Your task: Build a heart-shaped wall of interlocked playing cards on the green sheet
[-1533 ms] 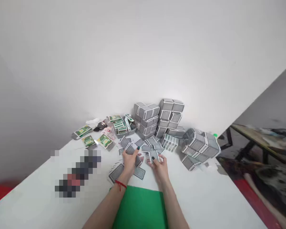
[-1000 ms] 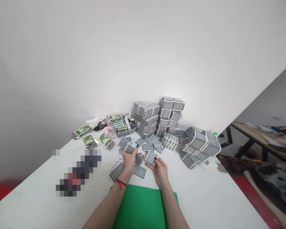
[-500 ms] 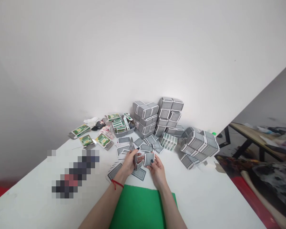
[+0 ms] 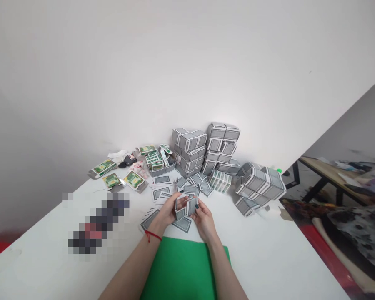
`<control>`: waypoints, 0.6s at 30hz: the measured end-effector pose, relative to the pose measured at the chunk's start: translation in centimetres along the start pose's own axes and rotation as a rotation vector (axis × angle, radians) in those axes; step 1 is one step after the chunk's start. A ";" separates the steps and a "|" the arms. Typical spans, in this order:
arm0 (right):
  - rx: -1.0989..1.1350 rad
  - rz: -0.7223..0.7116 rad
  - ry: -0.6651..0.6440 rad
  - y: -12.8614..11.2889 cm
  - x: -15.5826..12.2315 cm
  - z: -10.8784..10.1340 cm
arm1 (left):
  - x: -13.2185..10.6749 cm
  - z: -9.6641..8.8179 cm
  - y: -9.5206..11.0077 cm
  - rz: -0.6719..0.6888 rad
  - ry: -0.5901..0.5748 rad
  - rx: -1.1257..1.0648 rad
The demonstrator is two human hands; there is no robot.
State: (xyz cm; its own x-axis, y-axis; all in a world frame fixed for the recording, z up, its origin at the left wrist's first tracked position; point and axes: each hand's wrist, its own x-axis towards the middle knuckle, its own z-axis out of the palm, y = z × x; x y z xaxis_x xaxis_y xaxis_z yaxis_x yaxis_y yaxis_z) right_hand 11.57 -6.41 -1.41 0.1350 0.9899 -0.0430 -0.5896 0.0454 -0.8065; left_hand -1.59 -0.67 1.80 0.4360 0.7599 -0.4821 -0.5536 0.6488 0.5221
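Observation:
My left hand [image 4: 168,211] and my right hand [image 4: 203,218] meet above the white table [image 4: 268,258], both closed on a small packet of grey-backed playing cards [image 4: 185,207]. The left holds one bunch upright, the right presses another bunch against it. A red thread circles my left wrist. Loose grey-backed cards [image 4: 162,191] lie scattered on the table just beyond and under my hands.
Grey card boxes are stacked against the wall [image 4: 206,148] and heaped at the right [image 4: 259,187]. Green-printed card packs [image 4: 133,179] and a small grey tray [image 4: 161,166] sit at the left. A green sheet [image 4: 184,271] lies near me. A blurred patch covers part of the table's left.
My hands picked up cards from the scattered pile and drew together toward me. The two bunches, held apart earlier, now touch between both hands.

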 end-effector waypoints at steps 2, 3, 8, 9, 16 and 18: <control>-0.002 0.001 0.002 -0.1 0.0 0.1 | 0.0 0.0 0.1 0.015 0.007 -0.008; -0.006 -0.003 0.005 -0.1 0.0 0.2 | 0.0 -0.1 0.1 0.015 0.005 -0.011; -0.040 -0.017 0.039 -0.2 -0.1 0.2 | -0.3 0.0 0.4 -0.030 0.011 0.020; -0.041 -0.019 0.044 -0.1 -0.1 0.1 | -0.3 0.0 0.4 -0.021 0.015 0.019; -0.013 -0.013 0.032 0.1 0.1 -0.2 | -0.5 0.1 0.3 0.029 0.022 0.017; -0.009 -0.016 0.020 0.1 0.1 -0.1 | -0.4 0.0 0.3 0.023 0.020 0.028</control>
State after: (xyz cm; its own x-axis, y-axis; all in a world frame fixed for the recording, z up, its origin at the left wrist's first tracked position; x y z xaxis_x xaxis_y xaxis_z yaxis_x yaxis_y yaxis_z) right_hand 11.62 -6.32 -1.62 0.1603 0.9862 -0.0413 -0.5799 0.0602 -0.8125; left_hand -1.90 -0.79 2.16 0.4090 0.7741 -0.4832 -0.5431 0.6321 0.5528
